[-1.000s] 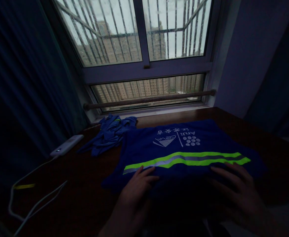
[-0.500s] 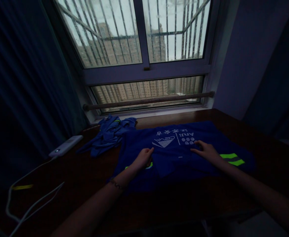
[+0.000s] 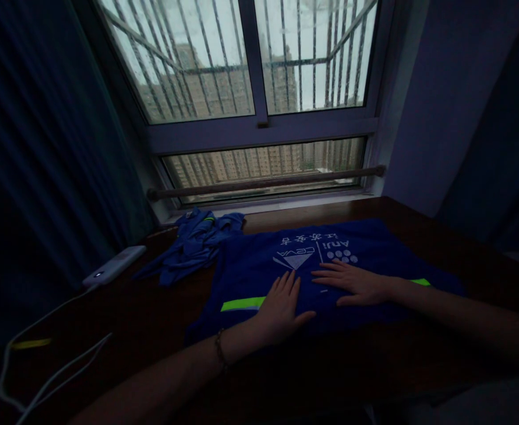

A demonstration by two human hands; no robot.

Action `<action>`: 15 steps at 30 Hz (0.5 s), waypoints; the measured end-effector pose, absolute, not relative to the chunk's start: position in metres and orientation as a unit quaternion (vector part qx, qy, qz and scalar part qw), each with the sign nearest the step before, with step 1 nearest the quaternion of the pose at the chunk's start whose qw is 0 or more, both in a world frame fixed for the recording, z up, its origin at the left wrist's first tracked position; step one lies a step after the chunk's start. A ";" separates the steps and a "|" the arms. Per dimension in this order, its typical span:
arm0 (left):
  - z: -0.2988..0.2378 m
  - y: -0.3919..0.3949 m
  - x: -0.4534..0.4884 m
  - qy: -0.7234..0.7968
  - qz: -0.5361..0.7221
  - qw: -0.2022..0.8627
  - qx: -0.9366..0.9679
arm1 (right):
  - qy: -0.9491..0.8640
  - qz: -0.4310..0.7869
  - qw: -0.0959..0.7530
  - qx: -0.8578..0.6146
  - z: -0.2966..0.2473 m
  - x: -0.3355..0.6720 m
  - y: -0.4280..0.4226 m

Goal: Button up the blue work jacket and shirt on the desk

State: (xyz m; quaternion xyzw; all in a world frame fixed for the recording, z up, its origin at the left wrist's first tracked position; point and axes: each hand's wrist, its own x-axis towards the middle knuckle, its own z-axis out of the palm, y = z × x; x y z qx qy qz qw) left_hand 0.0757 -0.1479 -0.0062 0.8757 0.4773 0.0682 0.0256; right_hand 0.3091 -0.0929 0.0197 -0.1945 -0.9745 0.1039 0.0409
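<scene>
A blue shirt with white printed lettering and neon yellow-green stripes lies spread on the dark wooden table. My left hand lies flat on the shirt beside the left stripe, fingers stretched forward and thumb out to the right. Just below the logos, my right hand also rests flat on the cloth, its fingers pointing left. Both hands are open and hold nothing. My right forearm partly covers the right stripe. The lettering appears upside down from here.
A second, crumpled blue garment lies behind the shirt to the left, touching or very near it. Farther left are a white power bank-like device with a white cable and a yellow strip. A barred window stands behind the table.
My hands have gone from pinching or curled fingers to lying flat on the shirt. The left moved right and slightly down, uncovering more of its stripe; the right moved slightly left.
</scene>
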 end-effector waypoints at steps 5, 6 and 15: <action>-0.017 -0.132 0.057 0.419 0.063 0.028 0.905 | -0.958 0.110 0.043 -0.261 0.002 0.311 -0.103; -0.012 -0.128 0.053 0.391 0.058 0.033 0.918 | -0.950 0.102 0.047 -0.292 0.000 0.308 -0.112; 0.015 -0.069 0.046 0.248 0.059 -0.083 0.963 | -0.889 -0.040 0.127 -0.438 -0.023 0.272 -0.181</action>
